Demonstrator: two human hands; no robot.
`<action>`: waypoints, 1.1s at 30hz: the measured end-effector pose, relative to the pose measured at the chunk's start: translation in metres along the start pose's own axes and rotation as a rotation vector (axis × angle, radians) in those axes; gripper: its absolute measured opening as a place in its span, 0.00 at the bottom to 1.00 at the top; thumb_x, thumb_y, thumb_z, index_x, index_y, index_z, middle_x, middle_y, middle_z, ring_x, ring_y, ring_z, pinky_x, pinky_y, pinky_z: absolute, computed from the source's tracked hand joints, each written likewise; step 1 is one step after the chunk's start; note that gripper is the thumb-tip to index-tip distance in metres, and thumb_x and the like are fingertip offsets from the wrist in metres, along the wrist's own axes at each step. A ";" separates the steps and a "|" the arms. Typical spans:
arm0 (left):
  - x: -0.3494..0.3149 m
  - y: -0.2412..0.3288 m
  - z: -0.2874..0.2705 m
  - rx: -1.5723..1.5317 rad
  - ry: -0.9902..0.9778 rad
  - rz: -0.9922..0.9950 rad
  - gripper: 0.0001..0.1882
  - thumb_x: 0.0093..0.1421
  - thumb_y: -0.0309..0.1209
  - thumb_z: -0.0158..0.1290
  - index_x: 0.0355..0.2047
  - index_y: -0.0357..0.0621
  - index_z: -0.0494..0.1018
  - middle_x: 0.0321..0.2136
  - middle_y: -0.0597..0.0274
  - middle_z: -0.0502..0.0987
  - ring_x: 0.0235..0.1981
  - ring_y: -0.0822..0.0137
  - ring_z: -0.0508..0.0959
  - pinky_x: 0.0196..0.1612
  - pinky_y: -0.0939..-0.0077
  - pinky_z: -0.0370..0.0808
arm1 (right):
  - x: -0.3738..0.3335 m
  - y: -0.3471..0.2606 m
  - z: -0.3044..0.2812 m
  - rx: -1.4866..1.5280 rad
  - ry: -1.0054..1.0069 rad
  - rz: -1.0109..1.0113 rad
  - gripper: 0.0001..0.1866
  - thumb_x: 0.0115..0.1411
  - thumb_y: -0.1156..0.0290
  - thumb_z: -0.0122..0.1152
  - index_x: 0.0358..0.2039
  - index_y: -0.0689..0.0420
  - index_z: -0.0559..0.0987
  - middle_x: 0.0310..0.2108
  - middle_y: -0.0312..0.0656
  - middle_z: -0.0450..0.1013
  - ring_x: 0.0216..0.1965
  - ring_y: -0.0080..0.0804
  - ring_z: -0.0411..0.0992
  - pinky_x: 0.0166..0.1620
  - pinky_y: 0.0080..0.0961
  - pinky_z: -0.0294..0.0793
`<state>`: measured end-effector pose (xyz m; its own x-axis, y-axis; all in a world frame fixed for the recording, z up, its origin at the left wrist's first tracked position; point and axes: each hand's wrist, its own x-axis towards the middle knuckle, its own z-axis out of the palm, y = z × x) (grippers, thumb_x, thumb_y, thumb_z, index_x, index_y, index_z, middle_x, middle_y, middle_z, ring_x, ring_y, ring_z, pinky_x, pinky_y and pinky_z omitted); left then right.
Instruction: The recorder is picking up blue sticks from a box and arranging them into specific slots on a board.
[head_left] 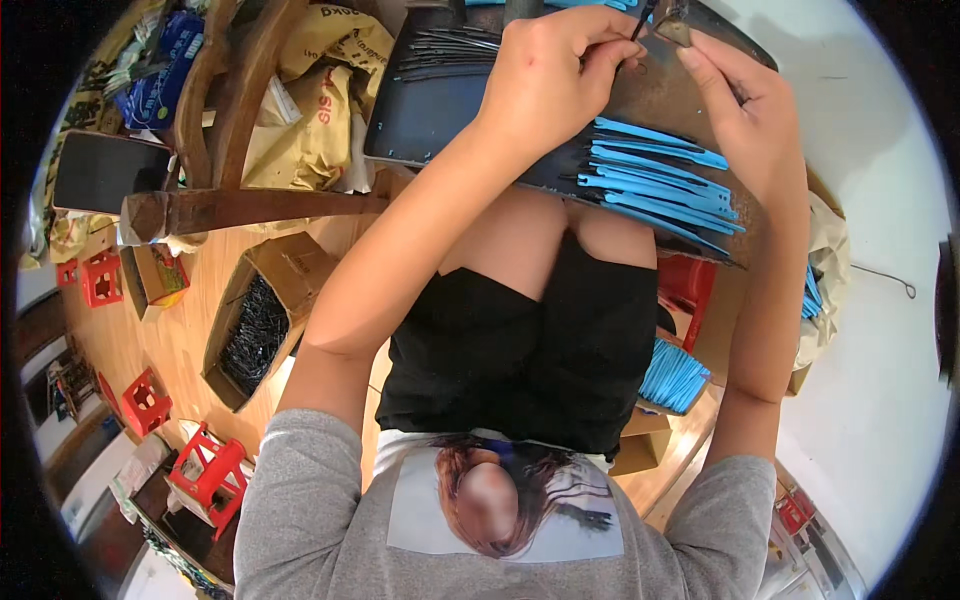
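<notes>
At the top of the head view, my left hand (560, 75) has its thumb and forefinger pinched on a thin dark strip (648, 14). Close to its right, my right hand (745, 105) has thumb and forefinger drawn together at the edge of a small worn brown block (674, 28). What those right fingertips grip is too small to make out. Below the hands, a bundle of flat blue plastic strips (660, 190) with some black pieces among them lies on the dark work surface (425, 120). Thin black rods (445, 50) are spread at its upper left.
Left of the work surface are a wooden bar (260, 208), gold sacks (320, 120) and a dark flat panel (110, 172). An open carton (262, 330) of black pieces stands on the floor. Blue strips (675, 375) fill another box at right. Red stools (208, 475) stand lower left.
</notes>
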<state>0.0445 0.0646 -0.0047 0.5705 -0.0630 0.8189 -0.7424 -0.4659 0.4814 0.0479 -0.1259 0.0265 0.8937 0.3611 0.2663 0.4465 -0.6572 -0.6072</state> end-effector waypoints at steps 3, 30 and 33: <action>-0.028 0.007 0.018 -0.280 0.073 -0.321 0.04 0.50 0.21 0.52 0.28 0.36 0.74 0.22 0.57 0.77 0.24 0.67 0.79 0.27 0.81 0.74 | -0.006 0.002 0.010 0.008 0.049 -0.007 0.14 0.57 0.68 0.54 0.39 0.64 0.75 0.20 0.30 0.67 0.25 0.15 0.61 0.31 0.13 0.63; -0.062 -0.023 -0.050 0.320 -0.228 -0.142 0.07 0.54 0.23 0.49 0.32 0.41 0.77 0.29 0.58 0.78 0.30 0.70 0.77 0.31 0.78 0.71 | -0.224 -0.037 0.010 -0.331 0.687 0.060 0.13 0.44 0.84 0.57 0.32 0.59 0.78 0.20 0.41 0.69 0.22 0.33 0.68 0.27 0.23 0.66; -0.066 -0.027 -0.054 0.309 -0.170 -0.104 0.07 0.55 0.24 0.49 0.32 0.40 0.77 0.29 0.60 0.78 0.29 0.72 0.76 0.29 0.79 0.71 | -0.351 -0.044 0.039 -0.282 0.753 0.712 0.11 0.47 0.82 0.54 0.33 0.57 0.78 0.22 0.44 0.71 0.24 0.35 0.68 0.27 0.24 0.67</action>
<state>0.0081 0.1294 -0.0551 0.7068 -0.1353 0.6944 -0.5513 -0.7204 0.4207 -0.2874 -0.1980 -0.0691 0.7066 -0.6025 0.3712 -0.2796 -0.7195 -0.6357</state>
